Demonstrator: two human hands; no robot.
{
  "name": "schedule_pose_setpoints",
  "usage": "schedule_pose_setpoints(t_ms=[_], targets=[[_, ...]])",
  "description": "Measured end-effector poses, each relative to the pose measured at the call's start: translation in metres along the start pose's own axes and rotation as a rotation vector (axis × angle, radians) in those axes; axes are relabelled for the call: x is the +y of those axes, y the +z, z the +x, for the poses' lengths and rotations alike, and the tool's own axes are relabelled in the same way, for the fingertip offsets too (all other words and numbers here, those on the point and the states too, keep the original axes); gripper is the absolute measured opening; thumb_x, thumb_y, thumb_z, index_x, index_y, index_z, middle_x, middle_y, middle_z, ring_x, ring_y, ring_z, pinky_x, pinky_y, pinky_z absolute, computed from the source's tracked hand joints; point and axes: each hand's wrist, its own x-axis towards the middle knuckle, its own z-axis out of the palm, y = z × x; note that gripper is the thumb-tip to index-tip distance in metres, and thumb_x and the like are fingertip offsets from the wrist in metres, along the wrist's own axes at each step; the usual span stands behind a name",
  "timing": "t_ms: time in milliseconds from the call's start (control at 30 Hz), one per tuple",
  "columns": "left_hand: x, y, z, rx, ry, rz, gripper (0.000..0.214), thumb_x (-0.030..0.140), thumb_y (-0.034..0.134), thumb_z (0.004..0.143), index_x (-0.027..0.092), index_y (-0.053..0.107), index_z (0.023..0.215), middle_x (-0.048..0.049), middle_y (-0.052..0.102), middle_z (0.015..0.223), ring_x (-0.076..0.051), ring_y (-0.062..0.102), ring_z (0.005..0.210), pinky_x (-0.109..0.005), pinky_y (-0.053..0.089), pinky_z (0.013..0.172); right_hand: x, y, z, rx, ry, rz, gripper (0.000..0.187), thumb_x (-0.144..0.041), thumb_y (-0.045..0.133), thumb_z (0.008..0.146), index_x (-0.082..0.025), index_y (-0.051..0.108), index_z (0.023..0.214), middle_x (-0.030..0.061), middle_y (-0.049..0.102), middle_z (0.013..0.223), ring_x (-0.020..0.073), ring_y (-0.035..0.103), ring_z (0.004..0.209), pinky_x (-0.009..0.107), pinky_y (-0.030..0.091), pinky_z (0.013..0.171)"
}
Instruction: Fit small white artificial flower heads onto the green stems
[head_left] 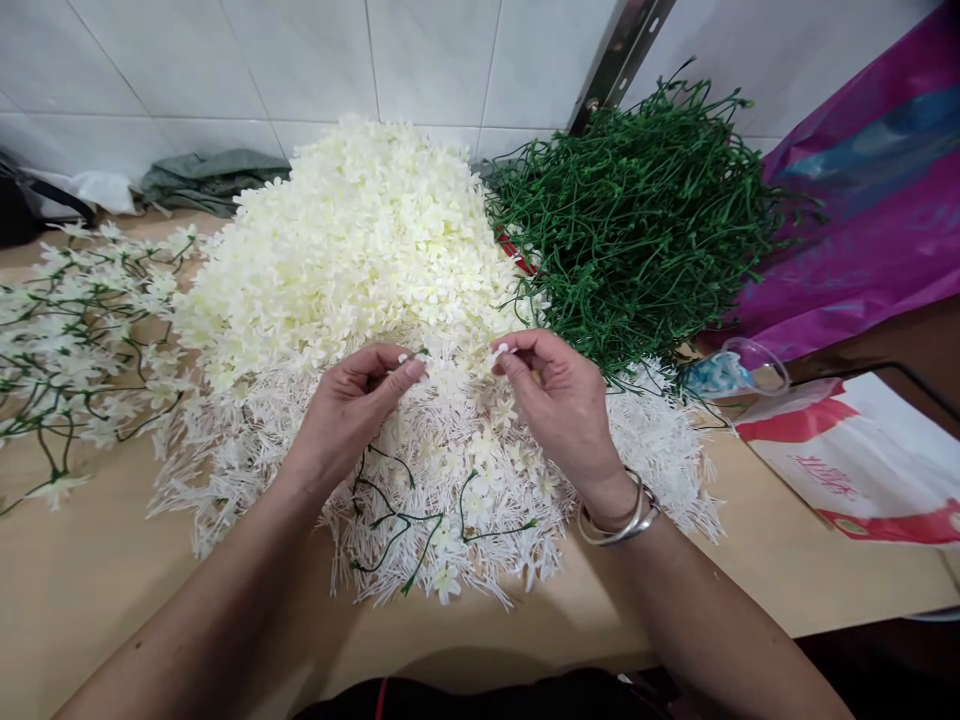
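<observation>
Small green-and-white piece (422,351) at the left hand's (352,398) fingertips, thumb and forefinger pinching it. Right hand's (561,392) grip likewise pinches a small white piece (501,349); hands apart, over a pile of white strands (251,435). Nearer the person, a branching green stem (416,518) lies on the strands. Beyond: heaped cream petals (375,220), with green stems (637,210) beside them. Flowered sprigs (101,325) on counter (750,580), far left.

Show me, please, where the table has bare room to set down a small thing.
Bare tabletop lies front left, between the flowering sprigs and left forearm, and front right, between the right forearm and red-and-white bag. Cream blossoms and white strands crowd the middle, green stems the back right.
</observation>
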Motion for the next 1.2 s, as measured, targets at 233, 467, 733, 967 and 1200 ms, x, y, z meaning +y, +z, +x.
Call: schedule_pose_setpoints(t_ms=[233,467,733,967,1200], targets=[[0.006,0.0,0.001,0.077,-0.091,-0.179,0.035,0.043,0.087,0.075,0.025,0.068,0.097,0.0013,0.071,0.081,-0.004,0.018,0.044,-0.027,0.013,0.042,-0.013,-0.008,-0.004,-0.057,-0.412,-0.569,0.021,-0.013,0.058,0.1,-0.027,0.072,0.107,0.0095,0.067,0.111,0.0287,0.062,0.106,0.048,0.051,0.093],[0.006,0.007,-0.002,-0.012,-0.168,-0.167,0.04,0.048,0.089,0.071,0.023,0.064,0.09,0.0063,0.061,0.061,-0.005,0.023,0.042,-0.026,0.013,0.043,-0.013,0.003,-0.011,-0.588,-0.415,-0.823,0.027,-0.004,0.053,0.1,-0.021,0.07,0.089,0.0057,0.066,0.088,0.0222,0.055,0.083,0.038,0.04,0.075],[0.008,0.008,-0.005,-0.066,-0.245,-0.236,0.045,0.045,0.091,0.07,0.021,0.055,0.083,0.002,0.072,0.072,-0.003,0.022,0.041,-0.024,0.013,0.042,-0.012,-0.004,-0.004,-0.281,-0.167,-0.16,0.013,-0.019,0.066,0.098,-0.025,0.078,0.099,0.004,0.072,0.099,0.019,0.067,0.092,0.035,0.054,0.082],[0.004,0.01,-0.007,-0.041,-0.2,-0.194,0.031,0.039,0.084,0.078,0.02,0.063,0.088,-0.0021,0.078,0.084,-0.004,0.027,0.044,-0.024,0.019,0.044,-0.01,0.005,-0.005,-0.194,0.243,0.377,0.01,-0.03,0.081,0.084,-0.024,0.077,0.091,-0.0001,0.076,0.084,0.0152,0.069,0.076,0.033,0.057,0.073],[-0.003,0.012,-0.009,0.016,-0.132,-0.035,0.029,0.035,0.085,0.077,0.02,0.075,0.1,-0.0014,0.078,0.081,-0.008,0.048,0.054,-0.023,0.031,0.05,-0.009,0.02,-0.013,0.004,0.183,0.353,0.012,-0.024,0.083,0.08,-0.025,0.071,0.083,-0.0018,0.072,0.079,0.0154,0.064,0.074,0.032,0.054,0.071]])
